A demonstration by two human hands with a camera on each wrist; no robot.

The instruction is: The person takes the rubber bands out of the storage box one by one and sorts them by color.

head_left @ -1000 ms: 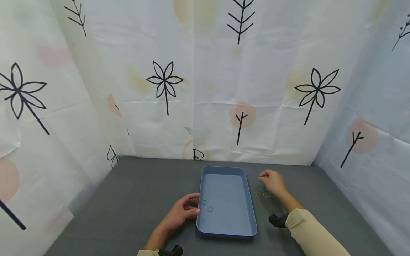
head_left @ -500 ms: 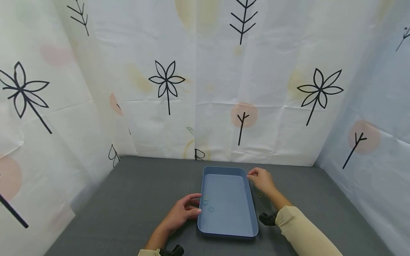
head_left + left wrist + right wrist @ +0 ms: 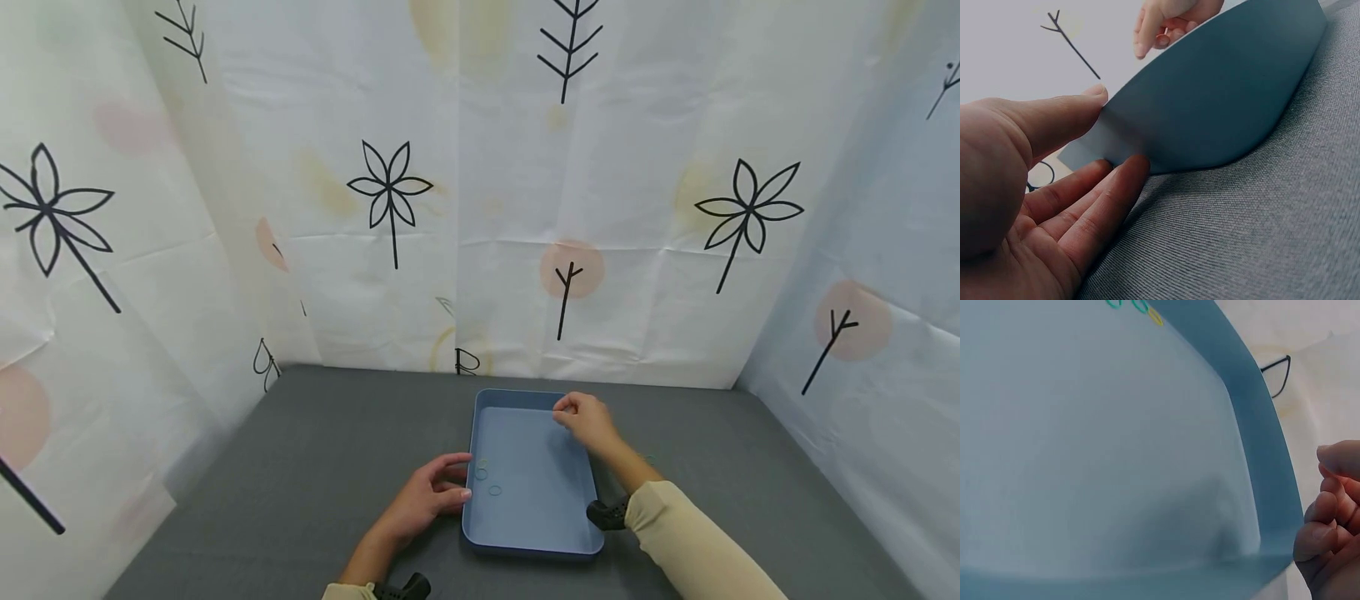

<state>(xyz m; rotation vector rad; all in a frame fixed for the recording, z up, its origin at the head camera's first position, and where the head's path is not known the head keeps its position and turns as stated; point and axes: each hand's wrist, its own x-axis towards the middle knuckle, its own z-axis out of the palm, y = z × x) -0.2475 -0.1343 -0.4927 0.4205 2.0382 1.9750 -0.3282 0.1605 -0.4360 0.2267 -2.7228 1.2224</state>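
A blue rectangular tray (image 3: pixel 534 508) lies on the grey table. My left hand (image 3: pixel 427 493) rests against its left side; in the left wrist view the thumb (image 3: pixel 1072 119) is at the rim and the fingers (image 3: pixel 1107 206) touch the outer wall, nearly straight. Over the tray's far right corner is my right hand (image 3: pixel 590 423), thumb and index finger brought together, other fingers curled. No object shows between those fingertips. Inside the tray, near the left wall, lie a yellow ring (image 3: pixel 1155 315), a teal ring (image 3: pixel 1140 305) and a green ring (image 3: pixel 1114 303), all small and thin.
A green ring (image 3: pixel 650 459) shows on the table (image 3: pixel 712 467) just beyond the right forearm, which hides the area around it. White patterned cloth (image 3: pixel 495 317) hangs behind the table and at both sides. Each wrist wears a black device (image 3: pixel 607 515).
My right hand has moved left, from beside the several rings on the table to over the tray's far right corner, fingertips kept together. The left hand stays on the tray.
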